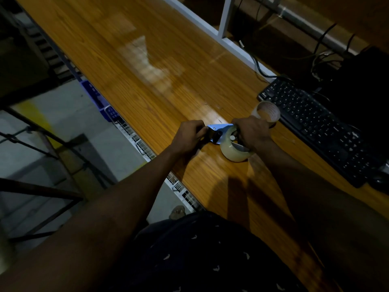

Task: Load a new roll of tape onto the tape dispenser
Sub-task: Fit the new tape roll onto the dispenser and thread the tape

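Note:
A blue hand-held tape dispenser (219, 130) is held just above the wooden table (134, 66). My left hand (188, 137) is closed around its left end. A roll of clear tape (233, 151) sits at the dispenser's right end, around its white hub. My right hand (251, 131) grips that end at the roll from the right. Behind my right hand stands an empty cardboard tape core (268, 113); whether my fingers touch it I cannot tell.
A black keyboard (322, 127) lies to the right of my hands, with a dark mouse (380, 180) at its near end. Cables and a white metal frame (225, 20) run along the table's far edge. The table's left edge drops to the floor.

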Tool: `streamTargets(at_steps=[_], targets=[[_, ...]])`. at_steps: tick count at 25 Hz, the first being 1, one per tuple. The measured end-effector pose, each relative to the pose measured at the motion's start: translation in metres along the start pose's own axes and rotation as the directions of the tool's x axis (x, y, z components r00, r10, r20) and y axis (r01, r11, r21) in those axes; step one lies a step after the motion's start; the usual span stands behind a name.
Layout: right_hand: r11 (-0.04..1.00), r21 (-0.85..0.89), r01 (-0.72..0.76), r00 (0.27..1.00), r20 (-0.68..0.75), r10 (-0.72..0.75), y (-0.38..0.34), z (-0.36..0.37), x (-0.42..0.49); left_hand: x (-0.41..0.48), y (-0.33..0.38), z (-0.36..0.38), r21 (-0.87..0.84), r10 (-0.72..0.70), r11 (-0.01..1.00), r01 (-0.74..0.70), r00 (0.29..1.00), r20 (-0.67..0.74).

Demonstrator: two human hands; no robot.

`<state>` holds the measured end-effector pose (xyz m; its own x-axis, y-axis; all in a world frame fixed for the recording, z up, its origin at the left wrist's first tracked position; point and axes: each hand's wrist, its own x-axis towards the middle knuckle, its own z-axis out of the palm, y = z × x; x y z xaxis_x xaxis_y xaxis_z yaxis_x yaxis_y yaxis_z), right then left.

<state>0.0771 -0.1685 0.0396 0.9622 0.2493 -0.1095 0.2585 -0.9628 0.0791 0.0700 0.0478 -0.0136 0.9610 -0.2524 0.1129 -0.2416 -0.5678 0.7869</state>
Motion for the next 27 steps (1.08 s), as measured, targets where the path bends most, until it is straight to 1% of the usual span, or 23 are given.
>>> streamTargets(at_steps=[4, 6, 8, 10, 11, 14, 16, 20, 24, 27], targets=[[0.997, 0.078, 0.008, 0.999, -0.039, -0.005, 0.003, -0.004, -0.012, -0.003, 0.011, -0.008, 0.034, 0.025, 0.999, -0.025, 1.0, 0.005], [0.993, 0.118, 0.001, 1.0, 0.001, -0.001, 0.006, -0.008, -0.016, -0.004, 0.018, -0.011, 0.051, 0.059, 0.997, -0.059, 0.998, -0.008], [0.965, 0.261, -0.037, 0.996, 0.086, 0.015, 0.014, -0.011, -0.017, -0.003, 0.027, -0.016, 0.056, 0.11, 0.993, -0.109, 0.994, -0.023], [0.892, 0.447, -0.072, 0.987, 0.159, 0.0, 0.021, -0.015, -0.017, 0.001, 0.039, -0.022, 0.022, 0.116, 0.993, -0.115, 0.992, -0.055], [0.844, 0.529, -0.089, 0.985, 0.172, -0.003, 0.024, -0.017, -0.016, 0.004, 0.045, -0.025, -0.006, 0.092, 0.996, -0.093, 0.993, -0.08], [0.684, 0.709, -0.169, 0.982, 0.18, 0.057, 0.026, -0.022, -0.013, 0.016, 0.064, -0.031, -0.075, -0.007, 0.997, -0.003, 0.989, -0.145], [0.568, 0.792, -0.224, 0.973, 0.216, 0.083, 0.027, -0.023, -0.013, 0.022, 0.075, -0.034, -0.124, -0.036, 0.992, 0.016, 0.986, -0.161], [0.396, 0.883, -0.253, 0.967, 0.247, 0.067, 0.028, -0.024, -0.016, 0.029, 0.086, -0.038, -0.235, -0.093, 0.971, 0.051, 0.981, -0.17], [0.306, 0.916, -0.26, 0.965, 0.255, 0.057, 0.026, -0.025, -0.02, 0.033, 0.091, -0.041, -0.245, -0.116, 0.966, 0.08, 0.984, -0.138], [0.316, 0.91, -0.267, 0.964, 0.259, 0.069, 0.026, -0.025, -0.024, 0.037, 0.094, -0.042, -0.222, -0.066, 0.974, 0.043, 0.993, -0.099]])
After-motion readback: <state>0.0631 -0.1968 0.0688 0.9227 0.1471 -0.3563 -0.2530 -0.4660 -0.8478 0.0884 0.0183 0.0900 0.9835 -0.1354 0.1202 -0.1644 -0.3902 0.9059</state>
